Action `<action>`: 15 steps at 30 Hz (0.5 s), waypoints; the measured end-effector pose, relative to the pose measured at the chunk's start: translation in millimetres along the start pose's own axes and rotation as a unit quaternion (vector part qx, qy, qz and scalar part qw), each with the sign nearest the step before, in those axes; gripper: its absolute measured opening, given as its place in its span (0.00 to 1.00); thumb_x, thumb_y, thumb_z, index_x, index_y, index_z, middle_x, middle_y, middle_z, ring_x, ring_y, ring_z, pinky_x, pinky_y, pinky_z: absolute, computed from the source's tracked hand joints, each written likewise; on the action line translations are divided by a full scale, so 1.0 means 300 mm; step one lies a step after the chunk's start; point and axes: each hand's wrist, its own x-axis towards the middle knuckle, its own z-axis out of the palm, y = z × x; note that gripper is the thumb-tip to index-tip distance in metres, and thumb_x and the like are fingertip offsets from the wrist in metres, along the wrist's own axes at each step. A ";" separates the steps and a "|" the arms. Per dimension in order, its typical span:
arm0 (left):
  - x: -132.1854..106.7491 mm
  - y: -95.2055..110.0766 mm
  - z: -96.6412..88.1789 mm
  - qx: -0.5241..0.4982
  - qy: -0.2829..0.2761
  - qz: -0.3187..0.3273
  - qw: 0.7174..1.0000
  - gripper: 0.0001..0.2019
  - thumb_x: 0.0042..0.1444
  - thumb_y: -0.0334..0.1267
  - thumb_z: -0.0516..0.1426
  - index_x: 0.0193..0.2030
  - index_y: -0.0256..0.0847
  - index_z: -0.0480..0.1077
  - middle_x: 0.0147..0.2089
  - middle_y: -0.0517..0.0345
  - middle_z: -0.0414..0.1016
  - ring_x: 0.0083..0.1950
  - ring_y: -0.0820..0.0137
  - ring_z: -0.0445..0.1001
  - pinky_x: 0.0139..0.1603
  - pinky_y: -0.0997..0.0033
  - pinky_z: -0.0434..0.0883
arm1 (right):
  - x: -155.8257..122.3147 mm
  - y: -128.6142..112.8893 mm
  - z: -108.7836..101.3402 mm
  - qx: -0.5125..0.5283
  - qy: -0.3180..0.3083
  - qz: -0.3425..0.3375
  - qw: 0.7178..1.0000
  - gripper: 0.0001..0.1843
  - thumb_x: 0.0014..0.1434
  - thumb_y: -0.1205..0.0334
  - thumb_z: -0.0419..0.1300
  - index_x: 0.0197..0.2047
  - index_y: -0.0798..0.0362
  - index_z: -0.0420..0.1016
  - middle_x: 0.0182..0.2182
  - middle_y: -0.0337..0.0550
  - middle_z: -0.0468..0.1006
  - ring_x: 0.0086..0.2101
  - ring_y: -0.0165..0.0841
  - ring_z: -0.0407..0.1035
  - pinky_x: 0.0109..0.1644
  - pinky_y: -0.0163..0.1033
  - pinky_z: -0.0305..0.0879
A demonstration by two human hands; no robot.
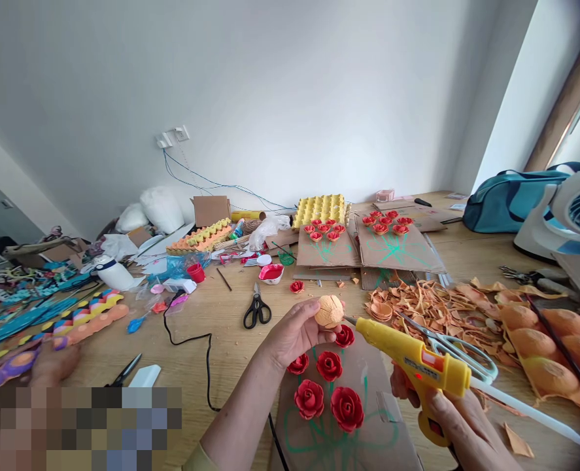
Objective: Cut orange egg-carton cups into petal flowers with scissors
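a block of coarse squares at the lower left hides most of another person; only that co-worker's hand [57,360] shows clear above it, beside a painted strip of egg carton [12,371], and its grip is hard to make out. the right hand [449,415] is cut off by the bottom edge, its fingers wrapped around the handle of a yellow glue gun [412,353], so part of that handle is covered. the fan [564,212] runs out of the right edge, as does the orange egg carton [539,343].

the left hand [297,333] pinches a small round orange piece [329,312] between thumb and fingers, which hide some of its edge. the piece is rough and unpainted, with overlapping layers and dark seams on top. it is held up above the far end of a cardboard sheet [358,451] bearing red paper roses [329,366], right at the gun's nozzle; whether they touch cannot be told. orange scraps [422,301] litter the table [235,366] beyond the gun.
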 end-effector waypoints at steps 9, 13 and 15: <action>0.003 -0.008 -0.001 -0.018 0.005 -0.001 1.000 0.19 0.56 0.47 0.63 0.48 0.33 0.76 0.43 0.46 0.78 0.38 0.68 0.77 0.37 0.71 0.72 | 0.008 -0.041 0.007 0.010 -0.007 -0.020 1.000 0.24 0.65 0.41 0.52 0.37 0.49 0.81 0.33 0.45 0.82 0.34 0.39 0.76 0.38 0.38 0.79; 0.004 -0.010 0.001 -0.016 0.004 -0.002 1.000 0.20 0.57 0.47 0.62 0.49 0.33 0.76 0.44 0.45 0.78 0.38 0.68 0.76 0.38 0.71 0.72 | 0.003 -0.031 0.004 0.013 -0.023 -0.017 1.000 0.24 0.65 0.41 0.52 0.39 0.50 0.81 0.35 0.47 0.83 0.36 0.40 0.76 0.39 0.39 0.79; 0.004 -0.010 0.003 -0.011 0.003 0.001 1.000 0.21 0.57 0.48 0.62 0.50 0.33 0.75 0.44 0.45 0.77 0.37 0.69 0.76 0.38 0.71 0.72 | 0.001 -0.024 0.003 0.016 -0.039 -0.016 0.999 0.24 0.66 0.41 0.52 0.40 0.50 0.81 0.37 0.48 0.83 0.37 0.40 0.77 0.41 0.39 0.79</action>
